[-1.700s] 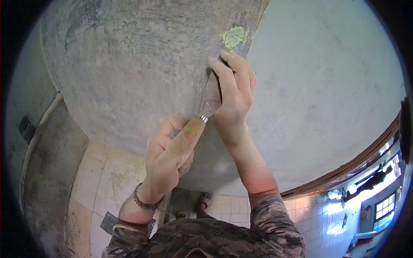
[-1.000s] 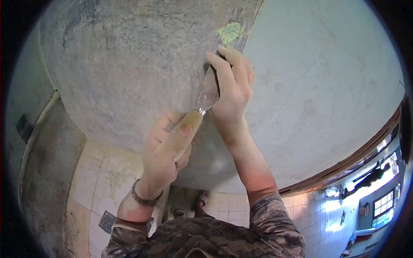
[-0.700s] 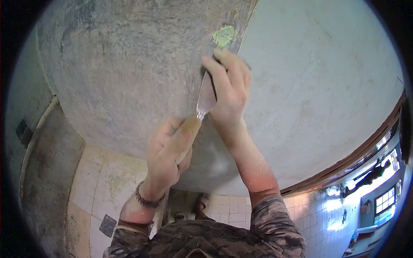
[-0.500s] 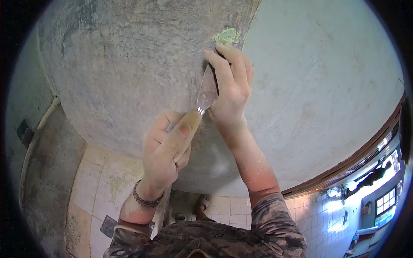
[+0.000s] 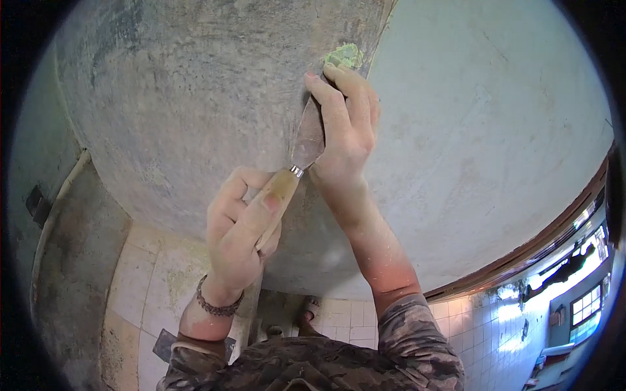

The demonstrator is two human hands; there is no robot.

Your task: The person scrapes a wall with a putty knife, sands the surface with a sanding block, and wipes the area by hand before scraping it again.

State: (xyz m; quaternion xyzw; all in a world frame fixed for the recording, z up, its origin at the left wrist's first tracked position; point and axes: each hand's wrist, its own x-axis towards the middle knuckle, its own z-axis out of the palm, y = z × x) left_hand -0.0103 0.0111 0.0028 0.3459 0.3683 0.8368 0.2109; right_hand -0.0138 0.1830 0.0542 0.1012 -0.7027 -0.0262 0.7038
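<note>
My left hand (image 5: 238,225) is wrapped round the pale wooden handle of a putty knife (image 5: 310,133), thumb along the handle. The knife's dusty metal blade points up and lies against a grey, scraped wall surface (image 5: 195,111). Over the upper blade, my right hand (image 5: 345,120) lies with fingers stretched and slightly apart, pressing towards the wall; its thumb and the blade's tip are hidden. Just above those fingertips is a light-green patch (image 5: 344,56) on the wall, near a vertical edge.
To the right of that edge runs a smooth pale-green wall (image 5: 482,143). Below are white floor tiles (image 5: 352,319) and a foot (image 5: 308,313). A pipe (image 5: 62,195) runs along the left side. A window (image 5: 585,306) stands at lower right.
Both hands and the putty knife have shifted slightly left. The right fingertips stay just below the green patch.
</note>
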